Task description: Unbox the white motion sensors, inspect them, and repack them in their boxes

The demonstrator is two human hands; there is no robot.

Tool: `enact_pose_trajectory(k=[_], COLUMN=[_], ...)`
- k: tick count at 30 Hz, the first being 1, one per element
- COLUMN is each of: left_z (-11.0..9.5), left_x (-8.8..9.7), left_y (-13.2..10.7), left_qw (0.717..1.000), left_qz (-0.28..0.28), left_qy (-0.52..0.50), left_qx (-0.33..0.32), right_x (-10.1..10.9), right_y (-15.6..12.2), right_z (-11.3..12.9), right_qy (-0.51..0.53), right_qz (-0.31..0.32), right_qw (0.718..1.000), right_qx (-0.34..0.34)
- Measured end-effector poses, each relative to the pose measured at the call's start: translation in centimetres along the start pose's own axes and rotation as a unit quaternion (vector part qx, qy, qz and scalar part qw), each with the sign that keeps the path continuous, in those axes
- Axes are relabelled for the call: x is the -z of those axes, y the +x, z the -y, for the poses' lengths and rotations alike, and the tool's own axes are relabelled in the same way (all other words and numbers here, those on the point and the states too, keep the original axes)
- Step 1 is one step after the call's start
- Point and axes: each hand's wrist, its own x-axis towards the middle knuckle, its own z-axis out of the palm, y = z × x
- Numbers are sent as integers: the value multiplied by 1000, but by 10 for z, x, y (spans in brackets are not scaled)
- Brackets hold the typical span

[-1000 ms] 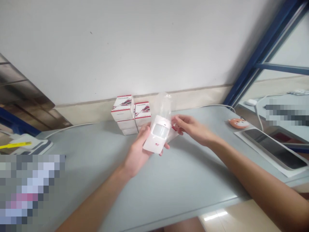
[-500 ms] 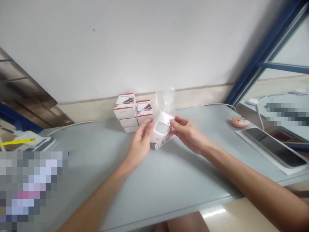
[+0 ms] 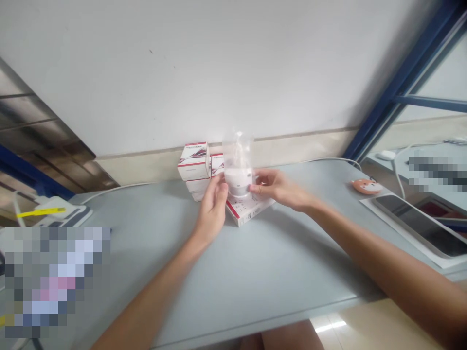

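Observation:
A white motion sensor [image 3: 239,181] with a rounded front stands inside a clear plastic bag [image 3: 238,146] whose loose end rises above it. My right hand [image 3: 279,188] pinches the sensor's right edge between thumb and fingers. On the other side, my left hand [image 3: 212,206] curls round the left edge, its thumb in front; the fingertips are partly hidden. Just below lies a white and red carton [image 3: 251,210], flat on the desk. Behind my left hand are stacked small white boxes with red trim [image 3: 193,163], one of them partly covered by the bag.
The grey desk [image 3: 233,277] meets a wall at the back. To the right lie a phone [image 3: 423,226] on a white box and an orange animal-face item [image 3: 367,186]. At left sits a white power strip [image 3: 69,214] with a yellow tag; a blurred-out patch hides things before it.
The sensor has turned and come more upright between my hands, shifting slightly left with its bag. More of the carton below shows. The whole view has shifted a little.

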Motion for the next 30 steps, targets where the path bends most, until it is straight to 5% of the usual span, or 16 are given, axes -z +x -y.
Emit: enact_pose_trajectory(k=[7,14,19,25,30], left_z=[12,-5,-2,17,11], left_x=[7,11,4,15,24], left_y=[2,-2,-2,3,4], left_qw=[998,994,997,986,976], left_qz=[40,101,67,136,173], left_qy=[48,39,18,95,130], left_qx=[-14,-21,-14,-26,2], right_x=[-6,-14,-16,-17,-14], right_y=[-6,-13,-15,-16,-14], right_z=[-9,-15,-22,-27,-30], right_qy=[-99,-122,-172,-184,-243], right_qz=[-48,-112,-91,-92,-88], right_qw=[991,982,973,970,956], right_qx=[70,94,124,129,136])
